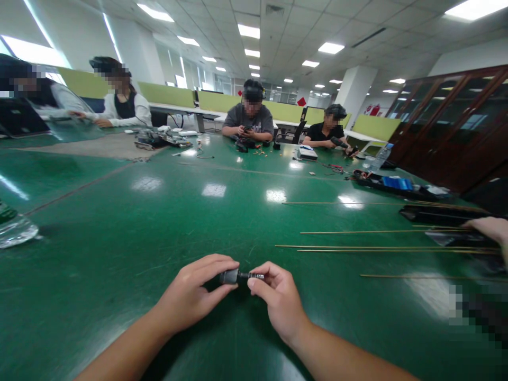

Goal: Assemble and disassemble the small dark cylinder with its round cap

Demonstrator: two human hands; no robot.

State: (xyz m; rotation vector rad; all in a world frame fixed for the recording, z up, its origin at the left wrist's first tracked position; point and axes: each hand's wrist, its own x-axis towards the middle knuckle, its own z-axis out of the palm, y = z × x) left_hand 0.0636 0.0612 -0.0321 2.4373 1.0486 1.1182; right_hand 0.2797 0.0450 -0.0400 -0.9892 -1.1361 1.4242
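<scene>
Just above the green tabletop I hold a small dark cylindrical part (229,276) with a thin shaft that looks like a drill chuck; its exact kind is hard to make out. My left hand (196,288) is closed on the thick dark body, thumb below and fingers above. From that body the thin shaft runs to the right. Pinched at its far end, between the thumb and fingers of my right hand (280,296), is a narrow shiny metal tip (256,275). The fingers partly hide both ends.
Several thin brass-coloured rods (357,246) lie to the right, near another person's hand (492,228). A clear plastic bottle (16,230) is at the left edge. Farther back are a black tray (371,182), a white box (307,153), loose electronic parts (159,138) and several seated people.
</scene>
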